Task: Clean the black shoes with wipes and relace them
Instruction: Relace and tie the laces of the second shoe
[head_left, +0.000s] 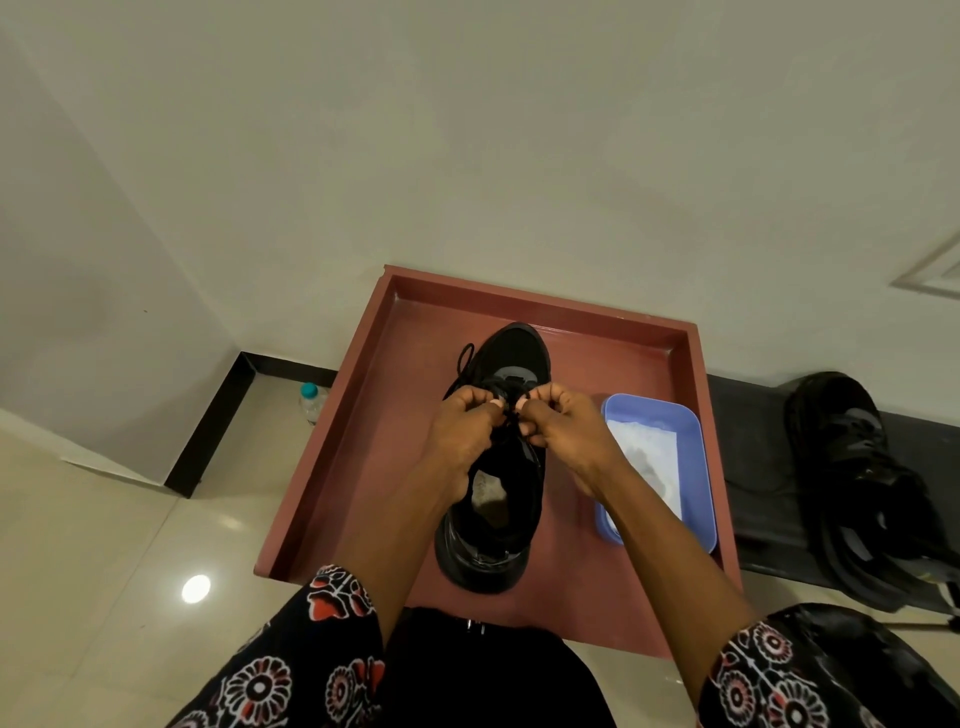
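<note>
Hands: left hand (464, 422) and right hand (561, 422) pinched on the black lace (464, 358), apparently mid-tongue.
Shoe axis: black shoe (506, 467) laid near-to-far, toe far, equally reached by both.

A reddish-brown tray-like table (363, 426) with a raised rim carries a black shoe (514, 353) at its middle, toe toward the far edge. To the right lies a blue tub (691, 431) holding what looks like white wipes (644, 447).

On the black ledge (748, 415) farther right rests a second black shoe (857, 478).

Single head-worn wide-angle camera is looking steeply down and forward, sitting close above the fingers (497, 404); red tray (363, 415) lying directly beneath them.
</note>
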